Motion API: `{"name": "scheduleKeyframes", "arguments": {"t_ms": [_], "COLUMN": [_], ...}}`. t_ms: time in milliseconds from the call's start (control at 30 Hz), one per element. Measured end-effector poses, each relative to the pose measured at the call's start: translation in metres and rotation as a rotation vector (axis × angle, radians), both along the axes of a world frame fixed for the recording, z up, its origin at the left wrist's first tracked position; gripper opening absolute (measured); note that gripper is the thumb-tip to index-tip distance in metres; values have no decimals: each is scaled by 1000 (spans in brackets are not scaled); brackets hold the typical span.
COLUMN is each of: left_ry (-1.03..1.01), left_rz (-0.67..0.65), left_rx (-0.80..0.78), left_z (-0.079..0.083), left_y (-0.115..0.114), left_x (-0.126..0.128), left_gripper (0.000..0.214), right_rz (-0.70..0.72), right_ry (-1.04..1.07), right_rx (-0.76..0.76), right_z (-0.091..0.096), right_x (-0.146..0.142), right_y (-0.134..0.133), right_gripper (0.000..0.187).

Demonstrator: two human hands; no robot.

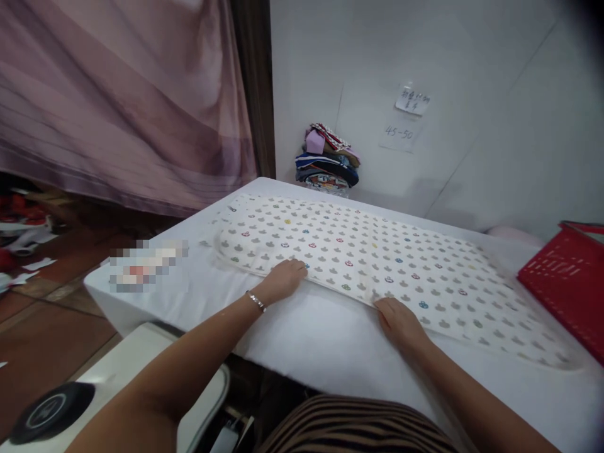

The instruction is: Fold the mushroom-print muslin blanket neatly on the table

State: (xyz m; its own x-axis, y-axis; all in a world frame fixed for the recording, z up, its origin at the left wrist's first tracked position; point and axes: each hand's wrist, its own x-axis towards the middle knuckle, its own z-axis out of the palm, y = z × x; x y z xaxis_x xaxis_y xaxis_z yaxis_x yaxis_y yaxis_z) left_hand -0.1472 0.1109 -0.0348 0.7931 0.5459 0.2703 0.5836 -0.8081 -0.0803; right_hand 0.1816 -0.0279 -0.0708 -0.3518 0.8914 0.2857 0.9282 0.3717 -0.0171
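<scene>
A white cloth with a small grey and coloured print lies spread flat along the white table. My left hand rests palm down on the cloth's near edge, fingers together and flat; a silver bracelet is on that wrist. My right hand lies flat on the same near edge further right, fingers stretched towards the cloth. Neither hand grips anything that I can see.
A stack of folded coloured clothes sits at the table's far corner by the white wall. A red plastic basket stands at the right edge. A pink curtain hangs at left above a brown floor. A white machine is near left.
</scene>
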Motion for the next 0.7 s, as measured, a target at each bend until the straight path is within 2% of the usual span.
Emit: {"name": "scheduleKeyframes", "arguments": {"t_ms": [100,267,500,600,700], "left_ry": [-23,-37,-78,-83,-73], "left_rz": [-5,-10,14,8,31], "left_rx": [0,-54,-100,-85,-80], "left_z": [1,-11,-19,-22,-22], "left_y": [-2,-14,-21,-22,-22], "left_x": [-8,-13,-14,-15,-17], "left_gripper": [22,22,21,23,22], "right_rz": [23,14,57,98,142], "right_ry": [-15,-49,-87,-73,-98], "right_rx": [-65,-148,-46,8,1], "right_z": [10,22,13,8,7], "right_x": [-5,-12,-15,-31,-55], "right_y": [-2,-2,1,11,27], "right_gripper": [39,36,34,33,33]}}
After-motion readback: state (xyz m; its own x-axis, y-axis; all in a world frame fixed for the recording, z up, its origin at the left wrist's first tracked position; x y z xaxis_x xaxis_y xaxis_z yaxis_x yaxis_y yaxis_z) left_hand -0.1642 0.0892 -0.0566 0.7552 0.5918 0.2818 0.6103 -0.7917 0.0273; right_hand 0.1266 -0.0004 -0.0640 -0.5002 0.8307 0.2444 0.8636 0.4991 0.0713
